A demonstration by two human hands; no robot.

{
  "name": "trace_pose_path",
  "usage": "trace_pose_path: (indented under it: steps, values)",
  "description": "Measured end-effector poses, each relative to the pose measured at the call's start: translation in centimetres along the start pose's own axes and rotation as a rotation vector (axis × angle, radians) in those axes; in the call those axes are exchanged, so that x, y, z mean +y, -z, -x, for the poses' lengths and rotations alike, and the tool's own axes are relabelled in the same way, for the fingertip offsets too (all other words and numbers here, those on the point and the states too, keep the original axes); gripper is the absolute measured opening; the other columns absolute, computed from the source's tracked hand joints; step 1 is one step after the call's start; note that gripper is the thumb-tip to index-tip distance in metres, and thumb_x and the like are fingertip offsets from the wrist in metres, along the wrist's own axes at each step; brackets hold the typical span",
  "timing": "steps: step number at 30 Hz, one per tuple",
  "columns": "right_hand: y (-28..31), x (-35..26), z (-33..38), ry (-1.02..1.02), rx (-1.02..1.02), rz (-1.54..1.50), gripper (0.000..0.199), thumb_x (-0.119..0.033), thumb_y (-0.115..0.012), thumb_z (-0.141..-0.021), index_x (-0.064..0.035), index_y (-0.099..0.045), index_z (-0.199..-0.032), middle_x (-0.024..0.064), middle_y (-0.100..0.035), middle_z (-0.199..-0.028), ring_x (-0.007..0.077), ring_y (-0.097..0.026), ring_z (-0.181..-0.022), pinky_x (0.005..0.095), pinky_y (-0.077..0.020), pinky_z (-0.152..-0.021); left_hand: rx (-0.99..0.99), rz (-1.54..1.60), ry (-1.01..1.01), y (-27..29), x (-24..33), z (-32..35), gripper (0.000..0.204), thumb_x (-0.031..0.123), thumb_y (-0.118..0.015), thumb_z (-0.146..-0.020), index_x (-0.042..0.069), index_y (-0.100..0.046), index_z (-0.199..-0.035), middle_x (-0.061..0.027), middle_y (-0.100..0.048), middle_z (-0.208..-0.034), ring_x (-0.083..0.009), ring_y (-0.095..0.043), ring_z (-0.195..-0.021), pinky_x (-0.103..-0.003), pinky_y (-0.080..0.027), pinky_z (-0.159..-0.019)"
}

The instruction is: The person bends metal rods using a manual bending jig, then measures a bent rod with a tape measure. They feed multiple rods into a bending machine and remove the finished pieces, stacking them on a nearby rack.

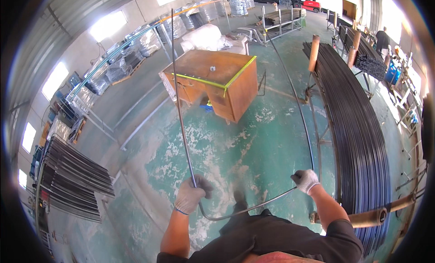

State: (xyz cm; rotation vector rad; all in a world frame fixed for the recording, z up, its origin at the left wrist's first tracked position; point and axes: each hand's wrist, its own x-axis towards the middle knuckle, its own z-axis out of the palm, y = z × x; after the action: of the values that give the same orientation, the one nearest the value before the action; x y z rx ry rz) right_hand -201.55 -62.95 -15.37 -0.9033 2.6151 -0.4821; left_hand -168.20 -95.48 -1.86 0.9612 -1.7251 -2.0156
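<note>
A long, thin grey metal tube (182, 127), bent into a U shape, is in front of me. Its two legs reach away from me and its curved bottom crosses just before my body. My left hand (194, 193), in a pale work glove with dark fingertips, is closed round the left leg just above the bend. At the right corner, my right hand (306, 180), gloved the same way, is closed on the tube. The gloves hide parts of the tube where they hold it.
A wooden desk (210, 64) with yellow-green edging stands ahead. Long dark bars (353, 141) lie on a rack at right, with upright rusty posts (314, 54). Dark strips (74, 181) lie at left. Beyond are a pipe frame (108, 54), wrapped pallets (145, 43) and another person (383, 40).
</note>
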Motion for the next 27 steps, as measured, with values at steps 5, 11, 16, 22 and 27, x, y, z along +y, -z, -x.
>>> trace_pose_path:
  steps: [5, 11, 16, 22, 27]
  values:
    - [2.3, -2.5, -13.5, 0.074, 0.220, 0.047, 0.035, -0.042, -0.066, -0.097, -0.0103, -0.078, -0.088, 0.0192, -0.073, -0.079, 0.0441, -0.072, -0.080, 0.0543, -0.0574, -0.075, 0.169, 0.043, -0.070, 2.3, -0.7, -15.4, 0.032, -0.013, -0.049, -0.070, -0.004, -0.065, -0.097, -0.0170, -0.074, -0.093, -0.0263, -0.073, -0.078, -0.038, -0.060, -0.071]
    - [7.9, -4.6, -28.1, 0.049, 0.557, 0.315, 0.062, -0.007, -0.074, -0.078, -0.0120, -0.062, -0.139, 0.0181, -0.068, -0.132, 0.0403, -0.063, -0.126, 0.0518, -0.0485, -0.108, 0.139, 0.127, -0.212, 3.2, 4.3, -28.6, 0.030, -0.012, -0.049, -0.066, -0.003, -0.062, -0.092, -0.0179, -0.070, -0.089, -0.0275, -0.069, -0.072, -0.039, -0.061, -0.068]
    - [-3.2, 12.5, -49.9, -0.317, 0.342, -0.745, 0.090, -0.006, -0.084, -0.080, -0.0034, -0.042, -0.159, 0.0212, -0.061, -0.150, 0.0352, -0.060, -0.138, 0.0459, -0.0496, -0.114, 0.000, 0.064, -0.275, -0.4, 10.3, -40.4, 0.028, -0.012, -0.048, -0.067, -0.002, -0.062, -0.088, -0.0155, -0.070, -0.087, -0.0249, -0.069, -0.073, -0.036, -0.059, -0.069]
    - [-1.5, -6.6, -66.4, -0.148, 0.118, -0.780, 0.072, -0.025, -0.080, -0.093, 0.0007, -0.051, -0.153, 0.0217, -0.069, -0.140, 0.0308, -0.067, -0.130, 0.0386, -0.0519, -0.111, 0.062, -0.342, -0.289, -5.9, 17.0, -50.8, 0.032, -0.015, -0.042, -0.073, -0.001, -0.067, -0.087, -0.0088, -0.070, -0.082, -0.0161, -0.067, -0.074, -0.031, -0.057, -0.072]
    - [2.3, -11.6, -80.6, -0.029, -0.006, -0.725, 0.071, -0.031, -0.081, -0.092, 0.0010, -0.055, -0.150, 0.0229, -0.068, -0.141, 0.0304, -0.067, -0.130, 0.0388, -0.0519, -0.110, 0.109, -0.323, -0.391, -9.9, 25.8, -58.1, 0.033, -0.017, -0.043, -0.073, 0.000, -0.067, -0.086, -0.0093, -0.068, -0.081, -0.0181, -0.067, -0.071, -0.031, -0.057, -0.068]
